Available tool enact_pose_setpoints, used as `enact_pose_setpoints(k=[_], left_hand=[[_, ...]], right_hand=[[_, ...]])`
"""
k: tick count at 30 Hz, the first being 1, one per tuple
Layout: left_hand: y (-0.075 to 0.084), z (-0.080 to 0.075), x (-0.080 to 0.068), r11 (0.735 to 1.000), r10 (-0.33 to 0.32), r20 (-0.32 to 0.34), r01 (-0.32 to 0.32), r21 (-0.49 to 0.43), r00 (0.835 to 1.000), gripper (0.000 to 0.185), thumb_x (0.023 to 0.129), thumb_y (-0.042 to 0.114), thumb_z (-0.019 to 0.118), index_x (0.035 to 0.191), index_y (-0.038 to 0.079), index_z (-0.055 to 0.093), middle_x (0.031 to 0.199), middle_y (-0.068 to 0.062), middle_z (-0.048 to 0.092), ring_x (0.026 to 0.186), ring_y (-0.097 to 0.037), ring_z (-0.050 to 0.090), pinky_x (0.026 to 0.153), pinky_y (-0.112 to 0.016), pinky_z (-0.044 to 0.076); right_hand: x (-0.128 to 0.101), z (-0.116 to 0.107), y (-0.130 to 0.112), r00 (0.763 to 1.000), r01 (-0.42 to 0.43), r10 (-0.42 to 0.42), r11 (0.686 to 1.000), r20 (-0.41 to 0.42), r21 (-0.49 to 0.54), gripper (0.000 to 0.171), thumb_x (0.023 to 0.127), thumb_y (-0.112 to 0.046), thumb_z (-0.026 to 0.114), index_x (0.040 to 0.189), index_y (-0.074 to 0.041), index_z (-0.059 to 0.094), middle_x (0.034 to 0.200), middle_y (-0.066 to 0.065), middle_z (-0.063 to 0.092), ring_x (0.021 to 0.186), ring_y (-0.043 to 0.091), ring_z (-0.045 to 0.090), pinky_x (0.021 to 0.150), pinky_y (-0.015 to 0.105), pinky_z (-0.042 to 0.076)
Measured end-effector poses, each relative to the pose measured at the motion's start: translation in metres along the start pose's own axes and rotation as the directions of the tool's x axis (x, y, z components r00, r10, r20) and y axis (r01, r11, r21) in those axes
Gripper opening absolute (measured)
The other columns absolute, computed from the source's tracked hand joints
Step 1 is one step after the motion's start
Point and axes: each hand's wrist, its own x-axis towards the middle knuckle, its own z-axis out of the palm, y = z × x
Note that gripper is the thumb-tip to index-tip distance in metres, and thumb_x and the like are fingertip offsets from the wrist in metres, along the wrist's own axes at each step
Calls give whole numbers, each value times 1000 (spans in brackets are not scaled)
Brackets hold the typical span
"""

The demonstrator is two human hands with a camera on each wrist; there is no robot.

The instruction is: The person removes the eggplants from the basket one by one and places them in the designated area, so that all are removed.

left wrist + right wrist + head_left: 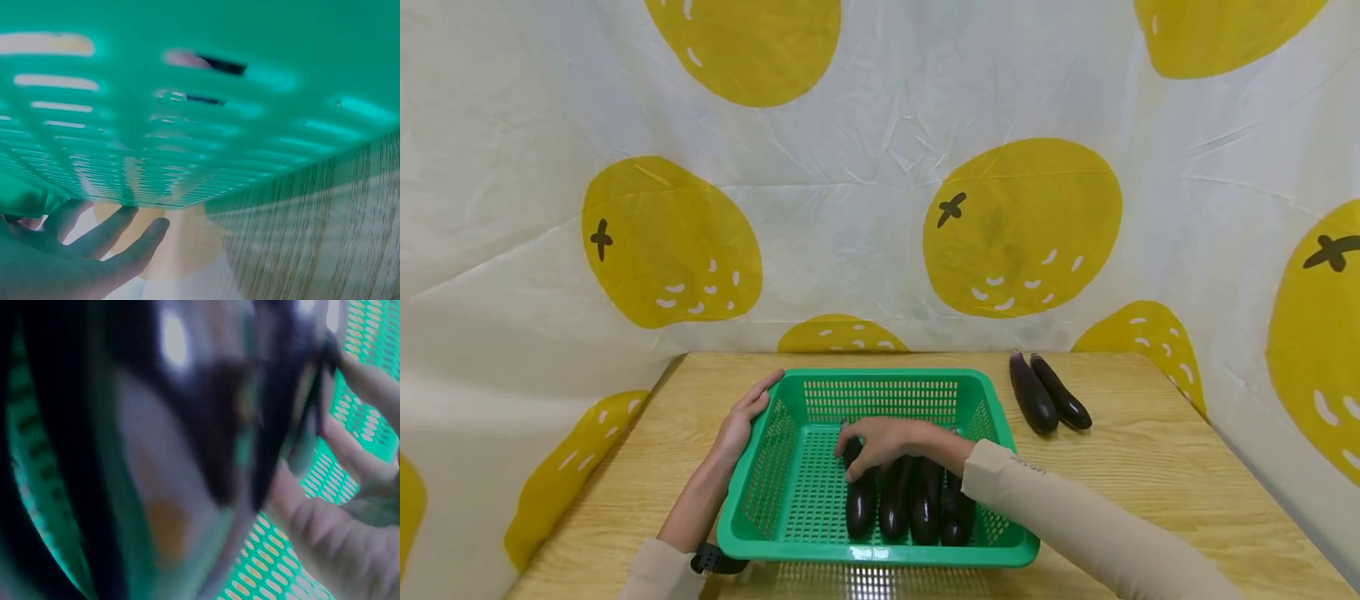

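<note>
A green plastic basket [880,552] stands in front of me, with several dark eggplants [926,508] side by side in its middle and right part. My right hand [883,439] reaches over them and grips the leftmost eggplant [860,507] near its upper end, thumb on one side and fingers on the other. Close up in the right wrist view, the thumb and fingers [356,450] meet a dark, glossy surface, partly blurred. Against the outside of the basket's left wall lies my left hand [741,425], its fingers [134,250] extended.
Two more eggplants [1036,400] lie together on the wooden table [1150,467], right of the basket. Behind the table hangs a white cloth [842,250] printed with yellow fruit. A dark watch [718,560] is on the left wrist, by the basket's front left corner.
</note>
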Motion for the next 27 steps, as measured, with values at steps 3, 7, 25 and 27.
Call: enact_pose_setpoints(k=[3, 7, 25, 27], left_hand=[[0, 0, -1, 1000, -6, 1, 6, -6, 1000, 50, 116, 27, 26, 165, 18, 29, 172, -3, 25, 128, 3, 43, 99, -11, 37], [0, -1, -1, 1000, -12, -3, 12, -10, 1000, 50, 116, 28, 26, 165, 19, 30, 172, -2, 25, 131, 1, 41, 100, -11, 36], [-1, 1, 2, 1000, 10, 5, -10, -20, 1000, 51, 115, 25, 26, 165, 16, 29, 173, -3, 23, 153, -19, 24, 102, -11, 32], [-1, 0, 2, 1000, 8, 2, -8, -15, 1000, 51, 115, 26, 27, 165, 16, 29, 173, -3, 23, 152, -19, 25, 102, -11, 32]], right_hand=[[2, 2, 0, 1000, -5, 5, 999, -11, 40, 39, 91, -15, 79, 128, -13, 69, 142, 12, 53, 102, 18, 59, 79, 41, 60], [2, 1, 0, 1000, 3, -3, 996, 0, 94, 42, 90, -10, 78, 131, -9, 67, 133, 12, 54, 93, 17, 61, 77, 43, 61], [-5, -19, -5, 993, 117, -111, 977, -42, 177, 45, 87, 4, 77, 128, -9, 66, 117, 18, 57, 87, 23, 64, 77, 50, 62], [-7, -23, -6, 992, 128, -120, 972, -50, 195, 45, 87, 4, 77, 127, -13, 67, 119, 17, 57, 87, 23, 65, 78, 51, 62]])
